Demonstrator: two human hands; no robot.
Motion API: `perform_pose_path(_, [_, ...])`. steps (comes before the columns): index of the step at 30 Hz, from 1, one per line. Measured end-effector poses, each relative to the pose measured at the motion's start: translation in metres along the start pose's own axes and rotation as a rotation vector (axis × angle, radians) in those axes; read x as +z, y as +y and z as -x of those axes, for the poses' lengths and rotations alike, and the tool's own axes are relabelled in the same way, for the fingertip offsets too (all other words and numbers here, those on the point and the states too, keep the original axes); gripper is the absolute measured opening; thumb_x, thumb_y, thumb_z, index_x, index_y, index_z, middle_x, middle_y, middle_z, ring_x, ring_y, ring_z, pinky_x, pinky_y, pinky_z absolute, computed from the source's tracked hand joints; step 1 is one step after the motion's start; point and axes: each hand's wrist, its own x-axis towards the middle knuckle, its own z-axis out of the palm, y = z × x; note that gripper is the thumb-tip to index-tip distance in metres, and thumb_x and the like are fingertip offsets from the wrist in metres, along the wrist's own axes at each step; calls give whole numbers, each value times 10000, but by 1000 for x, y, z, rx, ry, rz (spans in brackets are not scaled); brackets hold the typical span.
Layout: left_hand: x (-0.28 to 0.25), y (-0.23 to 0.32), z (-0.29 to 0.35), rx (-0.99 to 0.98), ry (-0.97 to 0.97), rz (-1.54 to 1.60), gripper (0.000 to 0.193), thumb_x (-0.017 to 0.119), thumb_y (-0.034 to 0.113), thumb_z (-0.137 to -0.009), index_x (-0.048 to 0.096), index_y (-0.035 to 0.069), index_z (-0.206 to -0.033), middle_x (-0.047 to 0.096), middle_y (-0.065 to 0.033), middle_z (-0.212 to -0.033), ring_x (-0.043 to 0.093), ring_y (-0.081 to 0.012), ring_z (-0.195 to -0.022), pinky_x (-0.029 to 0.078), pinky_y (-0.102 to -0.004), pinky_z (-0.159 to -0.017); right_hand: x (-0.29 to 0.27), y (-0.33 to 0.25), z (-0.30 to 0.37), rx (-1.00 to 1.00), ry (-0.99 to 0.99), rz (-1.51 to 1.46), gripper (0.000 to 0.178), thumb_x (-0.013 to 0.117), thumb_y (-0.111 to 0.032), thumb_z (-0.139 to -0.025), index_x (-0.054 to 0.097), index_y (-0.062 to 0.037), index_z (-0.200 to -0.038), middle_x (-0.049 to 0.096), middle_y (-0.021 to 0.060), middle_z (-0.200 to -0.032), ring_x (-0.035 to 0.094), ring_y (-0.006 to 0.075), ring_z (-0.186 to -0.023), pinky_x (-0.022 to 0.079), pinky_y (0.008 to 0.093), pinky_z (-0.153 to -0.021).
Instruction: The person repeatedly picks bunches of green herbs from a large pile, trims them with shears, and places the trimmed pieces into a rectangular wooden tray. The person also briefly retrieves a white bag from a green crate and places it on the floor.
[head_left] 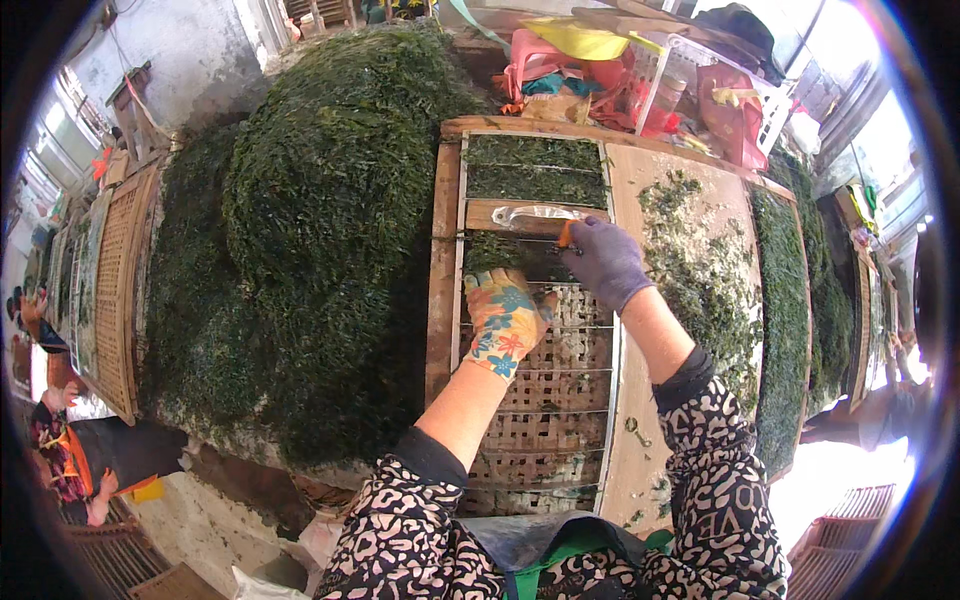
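My left hand point(503, 325), in a pale glove with a flower print, lies on the edge of the green seaweed point(490, 248) in a long metal-barred frame point(610, 400). Its fingers stretch forward and its thumb is apart. My right hand point(606, 262), in a purple glove, is closed around an orange-handled tool point(566, 236); the tool's working end looks dark and is hard to make out. Just beyond both hands, a wooden board point(487, 216) with a clear handle point(535, 213) lies across the frame. Seaweed also fills the frame's far sections; woven slats show through the near ones.
A tall seaweed heap point(320, 200) rises at left. Scraps are scattered on a brown board point(625, 180) at right. At the back stand a white plastic basket point(690, 60) and a pink stool point(525, 60). Another person's arm point(45, 330) shows at far left.
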Motion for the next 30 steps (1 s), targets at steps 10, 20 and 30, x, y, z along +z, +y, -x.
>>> perform_pose_path(10, [13,-60,18,244,626,13,514,579,294,-902,567,39,-1348,583,-124,-1358,490,-312,-1341,243,-540,-1180,51,-52,-16,-100,-160,-245,369,658,-268,-854,684,-121,-1191,715,157,-1062,672,345,-1064,528,435,-936])
perform_pose_path(20, [11,51,-10,621,325,72,722,497,518,-945,471,11,-1457,420,-174,-1544,339,-332,-1463,244,-460,-1209,-14,85,44,60,-80,37,346,648,-293,-828,699,-145,-1136,695,123,-1047,653,338,-1055,526,444,-924])
perform_pose_path(30, [1,56,-9,591,276,42,588,442,553,-978,645,80,-1261,625,-148,-1326,566,-305,-1264,398,-471,-1073,-30,87,87,-20,279,-459,386,765,-162,-837,688,-111,-1212,721,129,-1098,683,295,-1024,539,368,-915])
